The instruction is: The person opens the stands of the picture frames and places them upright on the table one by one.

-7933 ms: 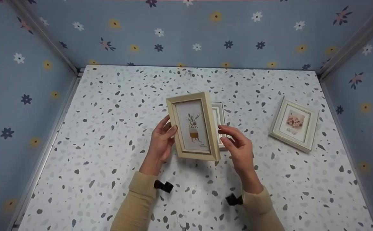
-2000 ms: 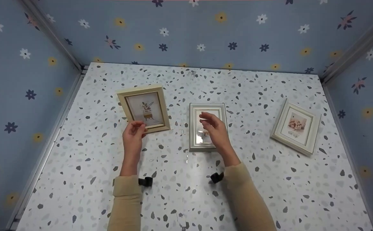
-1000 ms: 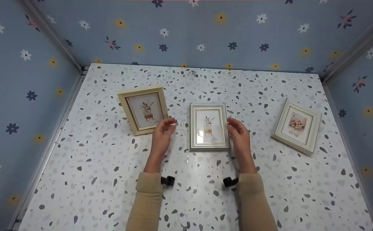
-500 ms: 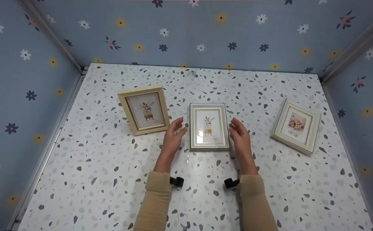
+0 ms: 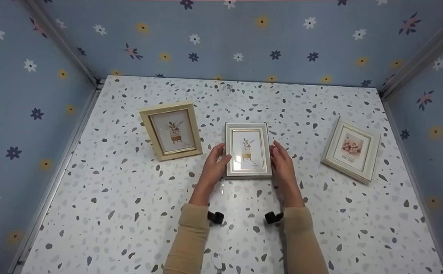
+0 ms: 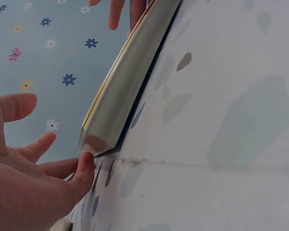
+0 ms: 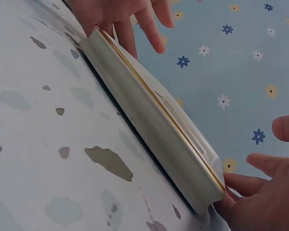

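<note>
Between your left hand [image 5: 214, 166] and your right hand [image 5: 284, 169], the silvery-white picture frame [image 5: 248, 151] lies flat and face up on the worktop [image 5: 130, 213]. Your grip isn't clamped on it: both hands have loosely extended fingers along its side edges, and the wrist views show the thumbs clear of its face. A left fingertip appears to meet the near left corner; whether the right fingertips press their edge or only graze it, you cannot tell. Expect a stiff, fairly light piece with smooth rails that could slip; the shiny front is probably the fragile part. Take hold of both side rails around mid-length, fingers under the lower edge, thumbs on the moulding and off the print [image 5: 247, 150]. Left of your grip and slightly beyond it, a cream frame [image 5: 171, 133] appears propped up, leaning back. Well to the right of your grip, another pale frame [image 5: 352, 150] sits turned at an angle. Farthest out, beyond your grip and the worktop's far edge, rises the blue floral wall [image 5: 221, 38].
</note>
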`<state>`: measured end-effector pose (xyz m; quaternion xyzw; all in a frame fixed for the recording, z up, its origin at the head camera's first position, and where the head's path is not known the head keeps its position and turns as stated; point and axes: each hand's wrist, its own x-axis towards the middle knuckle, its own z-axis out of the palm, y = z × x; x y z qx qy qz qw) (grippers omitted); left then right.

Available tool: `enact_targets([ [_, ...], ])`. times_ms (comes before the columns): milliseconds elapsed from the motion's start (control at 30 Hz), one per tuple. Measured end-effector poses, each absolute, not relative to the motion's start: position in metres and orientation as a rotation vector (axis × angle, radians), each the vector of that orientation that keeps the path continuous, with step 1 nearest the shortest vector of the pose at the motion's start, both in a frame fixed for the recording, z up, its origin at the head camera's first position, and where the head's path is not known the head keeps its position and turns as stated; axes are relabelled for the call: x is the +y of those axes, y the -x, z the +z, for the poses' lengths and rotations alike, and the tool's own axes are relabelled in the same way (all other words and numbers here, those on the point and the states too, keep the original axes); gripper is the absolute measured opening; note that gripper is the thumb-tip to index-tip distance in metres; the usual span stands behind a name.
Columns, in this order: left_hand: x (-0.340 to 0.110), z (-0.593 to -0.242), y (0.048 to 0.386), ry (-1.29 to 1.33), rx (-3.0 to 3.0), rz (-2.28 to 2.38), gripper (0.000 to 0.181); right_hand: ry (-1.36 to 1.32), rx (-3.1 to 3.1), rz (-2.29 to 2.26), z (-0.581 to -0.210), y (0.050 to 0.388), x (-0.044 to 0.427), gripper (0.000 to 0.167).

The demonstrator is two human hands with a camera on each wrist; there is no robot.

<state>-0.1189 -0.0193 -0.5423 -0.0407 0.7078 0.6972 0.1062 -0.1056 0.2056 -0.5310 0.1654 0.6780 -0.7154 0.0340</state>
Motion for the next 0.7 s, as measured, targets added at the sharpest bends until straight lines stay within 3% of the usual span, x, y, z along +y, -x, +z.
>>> enact_targets([
  [700,-0.0141,-0.5429,0.1157,0.093,2.003,2.137,0.072,-0.498,1.858,-2.391,-0.5268,0.1031,0.2043,0.055],
])
